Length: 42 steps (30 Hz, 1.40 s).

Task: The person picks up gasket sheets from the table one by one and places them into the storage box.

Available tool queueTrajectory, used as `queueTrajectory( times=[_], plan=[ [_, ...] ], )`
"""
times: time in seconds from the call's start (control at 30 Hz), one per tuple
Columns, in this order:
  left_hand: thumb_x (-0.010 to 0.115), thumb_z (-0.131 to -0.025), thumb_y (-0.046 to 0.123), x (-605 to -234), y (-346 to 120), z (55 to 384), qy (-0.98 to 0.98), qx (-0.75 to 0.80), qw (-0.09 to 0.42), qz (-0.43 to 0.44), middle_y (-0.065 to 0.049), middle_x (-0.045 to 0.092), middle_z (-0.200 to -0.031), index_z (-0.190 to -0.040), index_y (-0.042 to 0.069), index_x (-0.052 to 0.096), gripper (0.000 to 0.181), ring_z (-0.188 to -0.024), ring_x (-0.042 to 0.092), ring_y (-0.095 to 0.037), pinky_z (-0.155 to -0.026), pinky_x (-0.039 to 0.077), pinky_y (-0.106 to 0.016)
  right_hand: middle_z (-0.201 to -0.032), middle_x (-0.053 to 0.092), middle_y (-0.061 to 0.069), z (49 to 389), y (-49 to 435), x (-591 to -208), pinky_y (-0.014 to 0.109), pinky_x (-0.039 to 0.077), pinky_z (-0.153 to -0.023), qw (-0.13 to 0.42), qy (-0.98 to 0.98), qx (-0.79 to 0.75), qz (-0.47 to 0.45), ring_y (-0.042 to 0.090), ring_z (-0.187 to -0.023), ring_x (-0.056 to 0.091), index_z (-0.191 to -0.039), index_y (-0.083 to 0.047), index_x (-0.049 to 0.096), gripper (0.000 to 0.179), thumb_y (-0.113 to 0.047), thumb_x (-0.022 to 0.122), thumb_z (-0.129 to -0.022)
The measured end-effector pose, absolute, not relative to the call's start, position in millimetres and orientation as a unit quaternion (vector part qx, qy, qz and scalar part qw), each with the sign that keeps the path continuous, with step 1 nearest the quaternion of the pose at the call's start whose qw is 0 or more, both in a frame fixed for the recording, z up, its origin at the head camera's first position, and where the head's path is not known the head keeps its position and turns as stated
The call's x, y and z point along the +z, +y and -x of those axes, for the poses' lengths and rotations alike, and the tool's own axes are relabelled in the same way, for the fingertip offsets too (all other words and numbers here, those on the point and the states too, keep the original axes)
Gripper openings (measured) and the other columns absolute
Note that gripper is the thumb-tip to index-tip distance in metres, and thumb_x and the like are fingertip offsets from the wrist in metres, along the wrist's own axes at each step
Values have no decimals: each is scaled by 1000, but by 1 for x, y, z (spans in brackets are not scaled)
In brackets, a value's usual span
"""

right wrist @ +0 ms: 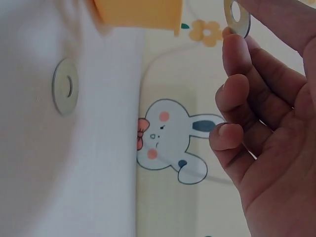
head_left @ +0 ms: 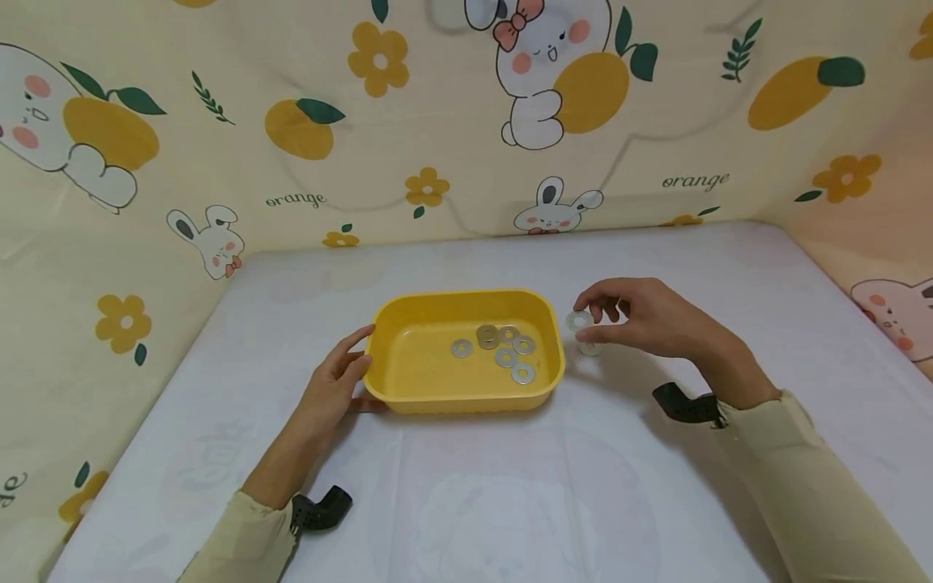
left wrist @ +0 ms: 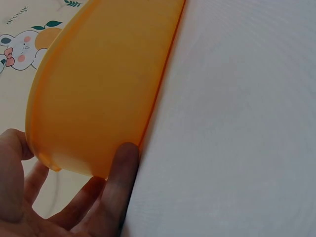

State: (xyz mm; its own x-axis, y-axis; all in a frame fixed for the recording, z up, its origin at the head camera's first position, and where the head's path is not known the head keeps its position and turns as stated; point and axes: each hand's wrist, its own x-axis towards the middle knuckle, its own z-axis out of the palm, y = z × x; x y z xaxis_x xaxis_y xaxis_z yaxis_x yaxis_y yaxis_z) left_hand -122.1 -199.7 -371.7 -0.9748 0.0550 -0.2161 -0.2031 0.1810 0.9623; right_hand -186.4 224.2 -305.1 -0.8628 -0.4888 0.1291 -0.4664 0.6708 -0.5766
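Observation:
A metal washer (head_left: 579, 321) is pinched between the thumb and fingertips of my right hand (head_left: 649, 320), raised just right of the yellow tray (head_left: 423, 303). In the right wrist view the pinched washer (right wrist: 238, 17) shows at the top edge, and a second washer (right wrist: 65, 87) lies flat on the table below. That second washer (head_left: 589, 350) is partly hidden by my thumb in the head view. Several washers (head_left: 522, 373) lie in the tray's right half, some overlapping. My left hand (head_left: 328, 385) rests against the tray's left end, its fingers spread along the outer wall (left wrist: 98, 98).
The tray stands on a white-covered table (head_left: 510, 486). A patterned cloth (head_left: 452, 121) with oranges and rabbits rises behind the table and at both sides. Small black devices are strapped at the left wrist (head_left: 321, 510) and the right wrist (head_left: 685, 403).

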Motion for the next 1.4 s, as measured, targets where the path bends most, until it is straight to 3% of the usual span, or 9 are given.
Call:
queueTrajectory(
  times=[0.27, 0.9, 1.4],
  plan=[
    [46, -106, 24, -372, -199, 123, 761, 638, 102, 51, -16, 46, -141, -151, 36, 39, 47, -98, 65, -22, -77, 64, -38, -84, 59, -5, 192, 211, -296, 20, 41, -67, 3, 911, -287, 297, 13, -80, 52, -106, -22, 70, 31, -40, 80, -83],
    [47, -106, 25, -372, -199, 122, 762, 638, 99, 51, -17, 46, -140, -151, 36, 39, 47, -97, 64, -22, -76, 64, -39, -85, 60, 1, 196, 185, -282, 24, 40, -66, 27, 905, -299, 300, 14, -80, 51, -103, -22, 71, 30, -37, 83, -80],
    [47, -106, 25, -371, -198, 122, 768, 630, 98, 59, -16, 46, -140, -151, 37, 39, 47, -98, 64, -23, -76, 64, -38, -84, 61, -7, 210, 147, -266, 27, 42, -65, 67, 895, -287, 334, 15, -81, 54, -103, -23, 70, 31, -39, 83, -80]
  ],
)
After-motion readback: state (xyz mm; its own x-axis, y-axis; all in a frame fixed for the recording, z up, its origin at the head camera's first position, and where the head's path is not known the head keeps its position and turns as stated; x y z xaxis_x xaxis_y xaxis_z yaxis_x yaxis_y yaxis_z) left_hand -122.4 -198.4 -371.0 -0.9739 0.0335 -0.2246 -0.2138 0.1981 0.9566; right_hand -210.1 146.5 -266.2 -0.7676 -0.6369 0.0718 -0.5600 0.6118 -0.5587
